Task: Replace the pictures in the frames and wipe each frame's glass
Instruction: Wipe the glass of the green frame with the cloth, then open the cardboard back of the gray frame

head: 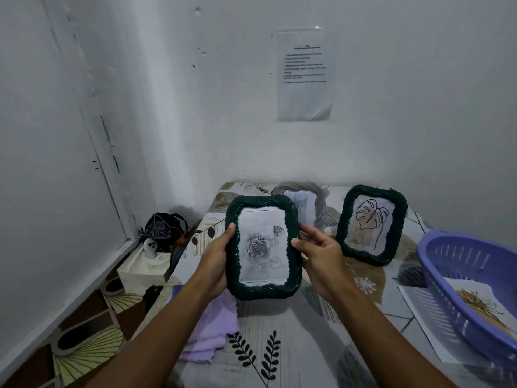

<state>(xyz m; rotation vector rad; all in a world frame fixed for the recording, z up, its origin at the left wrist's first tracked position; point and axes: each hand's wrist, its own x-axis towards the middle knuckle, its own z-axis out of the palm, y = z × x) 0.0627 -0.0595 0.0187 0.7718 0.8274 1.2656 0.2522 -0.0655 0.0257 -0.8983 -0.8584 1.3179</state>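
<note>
Above the table (307,326), both hands grip the dark green rose-picture frame (263,247): left hand (216,264) fingers closed on its left edge, right hand (319,256) on its right.

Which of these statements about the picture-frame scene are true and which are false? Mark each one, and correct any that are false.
1. Both hands hold the rose frame. True: the left hand grips its left edge and the right hand its right edge.
2. The leaf frame lies flat on the table. False: it stands upright near the wall.
3. The purple cloth is in the basket. False: it lies on the table under the left arm.
4. The purple basket holds a printed picture. True.
5. A printed sheet is on the wall. True.
</note>
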